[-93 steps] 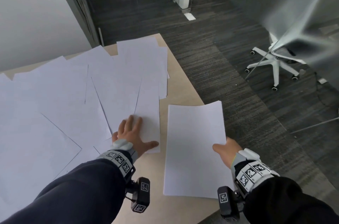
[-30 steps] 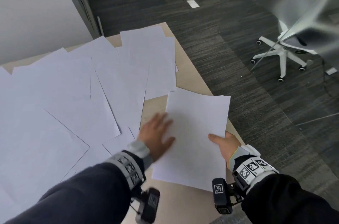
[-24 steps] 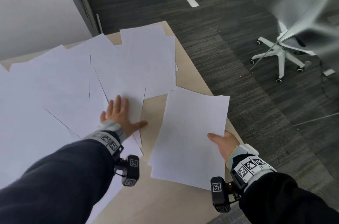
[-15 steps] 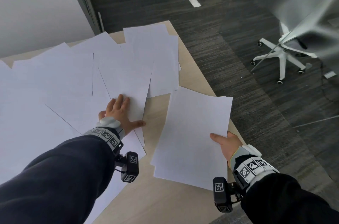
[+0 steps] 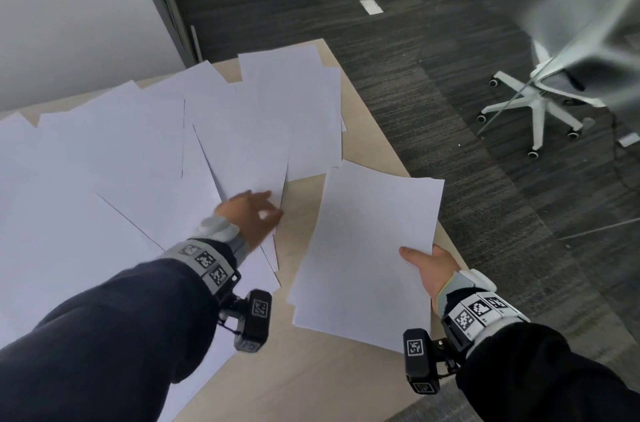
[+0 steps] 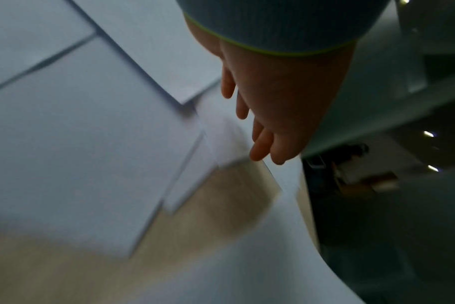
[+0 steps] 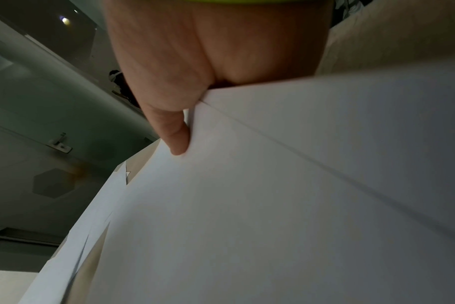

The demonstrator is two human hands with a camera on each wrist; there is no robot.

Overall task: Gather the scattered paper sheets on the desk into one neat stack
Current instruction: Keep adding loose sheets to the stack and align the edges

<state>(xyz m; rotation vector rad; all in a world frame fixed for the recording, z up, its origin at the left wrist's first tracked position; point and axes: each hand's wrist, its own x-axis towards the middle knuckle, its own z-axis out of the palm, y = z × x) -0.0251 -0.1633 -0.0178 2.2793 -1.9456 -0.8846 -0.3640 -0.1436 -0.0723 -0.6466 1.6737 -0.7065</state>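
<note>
Fingers [image 6: 260, 148] of the left hand [image 5: 251, 215] lie straight and loose on the near corner of a loose sheet [image 5: 242, 151], gripping nothing, probably to drag it flat toward the pile. The right hand [image 5: 431, 266] pinches the gathered stack [image 5: 367, 248] at its right edge, thumb on top, apparently raising it off the desk [image 5: 311, 383] so new pages can join it. Many scattered sheets [image 5: 104, 179] overlap further left.

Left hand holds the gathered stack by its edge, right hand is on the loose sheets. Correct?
No, swapped. In the head view the right hand pinches the gathered stack by its edge; the left hand is on the loose sheets.
</note>
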